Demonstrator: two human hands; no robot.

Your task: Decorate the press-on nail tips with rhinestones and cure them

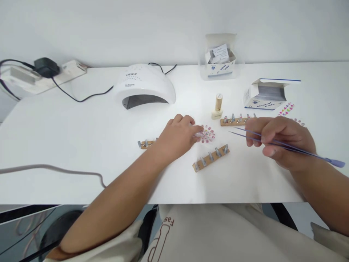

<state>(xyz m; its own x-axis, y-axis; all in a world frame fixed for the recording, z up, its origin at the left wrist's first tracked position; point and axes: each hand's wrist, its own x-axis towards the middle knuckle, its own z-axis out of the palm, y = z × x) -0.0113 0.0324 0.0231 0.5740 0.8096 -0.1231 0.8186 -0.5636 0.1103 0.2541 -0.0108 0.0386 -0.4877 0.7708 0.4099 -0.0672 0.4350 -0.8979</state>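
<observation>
My left hand [178, 135] rests on the white table [81, 145], fingers pinched on the edge of a small clear sheet of coloured nail gems [208, 134]. My right hand [280, 143] is closed around long purple tweezers [286, 145], whose tips point left toward the gem sheet. A wooden strip with grey nail tips [211, 158] lies just in front of the sheet. A second strip [236, 119] lies behind it. A third strip [145, 143] is partly hidden by my left hand.
A white nail lamp [144, 87] stands at the back, its cord running to a power strip [40, 74] at far left. A small gold-capped bottle [218, 106], two open boxes [265, 95] [220, 60] and another gem sheet [287, 108] stand to the right. A grey cable [54, 168] crosses the near left.
</observation>
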